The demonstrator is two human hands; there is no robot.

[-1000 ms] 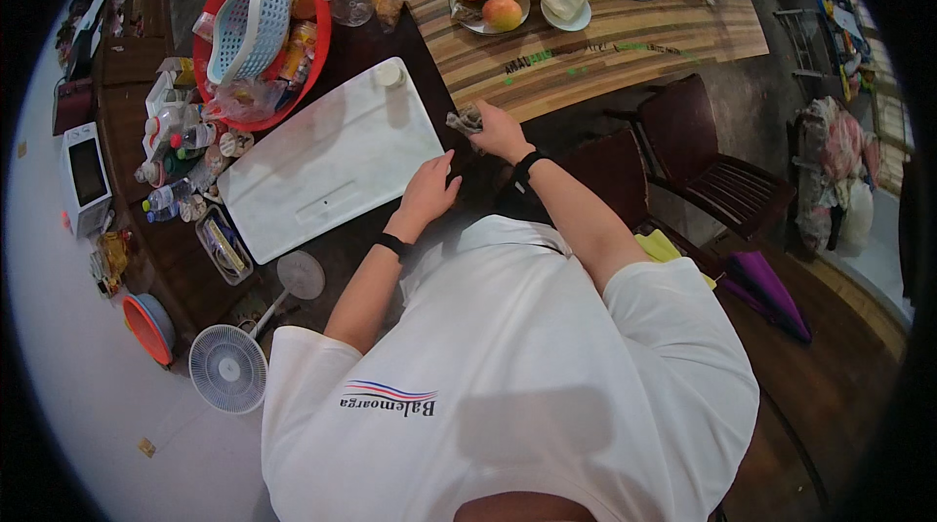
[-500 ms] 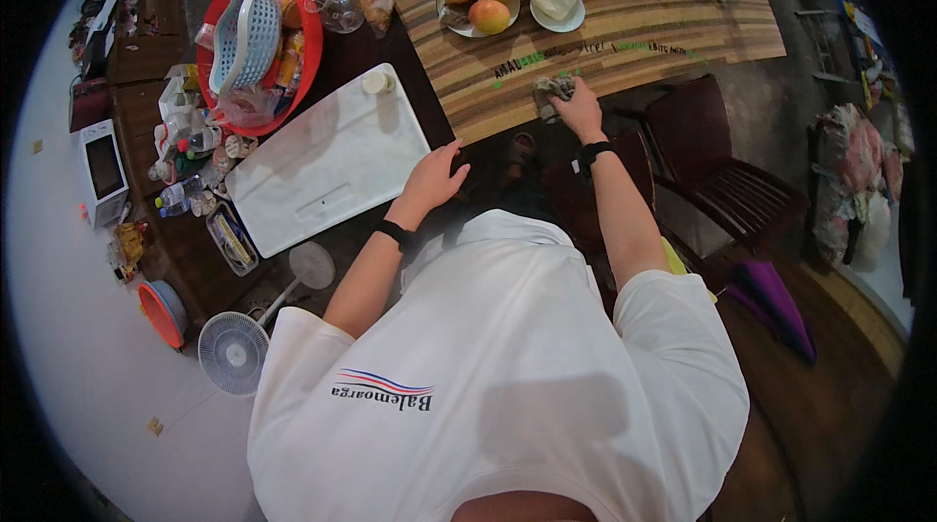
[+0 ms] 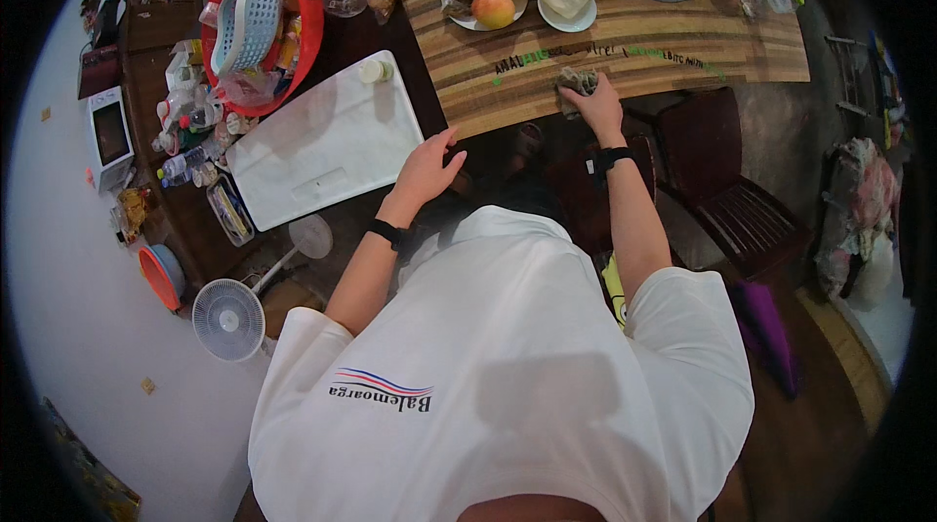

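1 gray, mottled cloth [image 3: 578, 82], crumpled into a loose bunch, is held partly covered by the right hand [image 3: 598, 112] at the near edge of a wooden table [image 3: 468, 98] striped in light and dark brown.

Loose white T-shirt [image 3: 508, 346], short sleeves [image 3: 305, 351], with a print [image 3: 381, 390] on the left chest: wavy blue and red stripes plus dark lettering. Black left wristband [image 3: 387, 232], black right wristband [image 3: 613, 159] with a small pale bit on it. Left hand [image 3: 426, 171] and right hand [image 3: 599, 110] are both bare
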